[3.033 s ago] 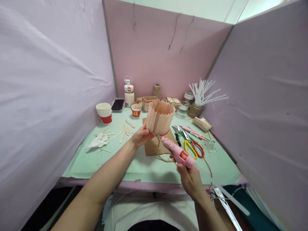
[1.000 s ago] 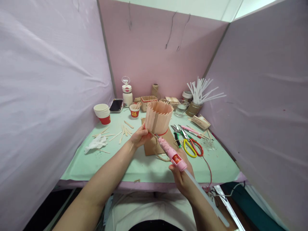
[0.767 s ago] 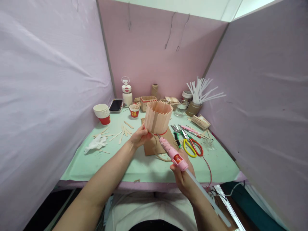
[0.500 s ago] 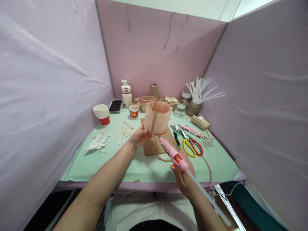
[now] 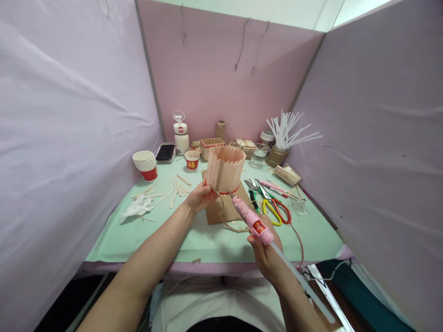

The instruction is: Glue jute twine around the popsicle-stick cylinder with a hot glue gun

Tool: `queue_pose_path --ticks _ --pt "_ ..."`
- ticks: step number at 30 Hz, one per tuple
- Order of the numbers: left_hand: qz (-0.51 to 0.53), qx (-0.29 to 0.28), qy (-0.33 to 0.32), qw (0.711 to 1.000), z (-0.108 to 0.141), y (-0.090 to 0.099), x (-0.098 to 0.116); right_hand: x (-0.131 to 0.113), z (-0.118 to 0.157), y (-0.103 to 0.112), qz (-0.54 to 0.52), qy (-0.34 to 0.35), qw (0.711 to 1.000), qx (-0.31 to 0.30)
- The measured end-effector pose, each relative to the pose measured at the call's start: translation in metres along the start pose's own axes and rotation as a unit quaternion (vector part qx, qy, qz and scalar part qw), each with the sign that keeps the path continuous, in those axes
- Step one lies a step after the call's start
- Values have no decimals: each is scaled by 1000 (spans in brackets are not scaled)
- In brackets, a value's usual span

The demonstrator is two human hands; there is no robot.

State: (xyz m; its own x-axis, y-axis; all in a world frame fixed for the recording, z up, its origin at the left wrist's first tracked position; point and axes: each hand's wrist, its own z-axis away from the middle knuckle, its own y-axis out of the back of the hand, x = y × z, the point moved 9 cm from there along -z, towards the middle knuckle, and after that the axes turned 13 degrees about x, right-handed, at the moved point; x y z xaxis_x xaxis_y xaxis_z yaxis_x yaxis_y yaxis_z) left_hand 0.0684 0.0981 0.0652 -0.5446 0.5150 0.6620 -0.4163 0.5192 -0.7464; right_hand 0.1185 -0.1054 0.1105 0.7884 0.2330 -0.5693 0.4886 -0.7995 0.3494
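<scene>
My left hand (image 5: 201, 196) is closed on the lower left side of a round basket made of upright wooden sticks (image 5: 224, 169), with a red band around its base. A braided twine cord (image 5: 223, 213) hangs from beside my left fingers and loops down to the right. My right hand (image 5: 266, 249) is wrapped round a pink hot glue gun (image 5: 249, 216), with a long translucent glue stick (image 5: 301, 279) out of its back end. The gun's nozzle points at the basket's lower edge; whether it touches is too small to tell. A brown cardboard piece (image 5: 221, 214) lies beneath.
Scissors (image 5: 273, 207) and green-handled pruners (image 5: 254, 198) lie to the right. Loose wooden sticks (image 5: 176, 189) and a crumpled tissue (image 5: 136, 207) are at left. Stacked paper cups (image 5: 145, 161), a bottle (image 5: 181, 138), a water glass (image 5: 259, 156) and a pot of glue sticks (image 5: 278, 154) stand further back.
The glue gun's nozzle has shifted slightly right along the basket's lower edge, with my right hand following. My left hand keeps its hold on the basket.
</scene>
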Motion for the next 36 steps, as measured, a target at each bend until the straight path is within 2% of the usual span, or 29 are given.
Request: queue_pose_path --ticks 4,13,25,33,36 --pt "-8 0 -7 1000 0 0 1 1 0 1 3 -8 1000 -3" --pt "3 43 -12 999 -2 10 2 5 -1 5 16 -12 1000 7" --pt "-9 25 -11 1000 -2 9 1 7 -3 8 12 -11 1000 13" --pt "13 14 2 1000 -1 7 0 17 -1 8 16 -22 999 25" --pt "18 13 19 1000 -1 7 -3 26 -4 14 40 -44 997 41"
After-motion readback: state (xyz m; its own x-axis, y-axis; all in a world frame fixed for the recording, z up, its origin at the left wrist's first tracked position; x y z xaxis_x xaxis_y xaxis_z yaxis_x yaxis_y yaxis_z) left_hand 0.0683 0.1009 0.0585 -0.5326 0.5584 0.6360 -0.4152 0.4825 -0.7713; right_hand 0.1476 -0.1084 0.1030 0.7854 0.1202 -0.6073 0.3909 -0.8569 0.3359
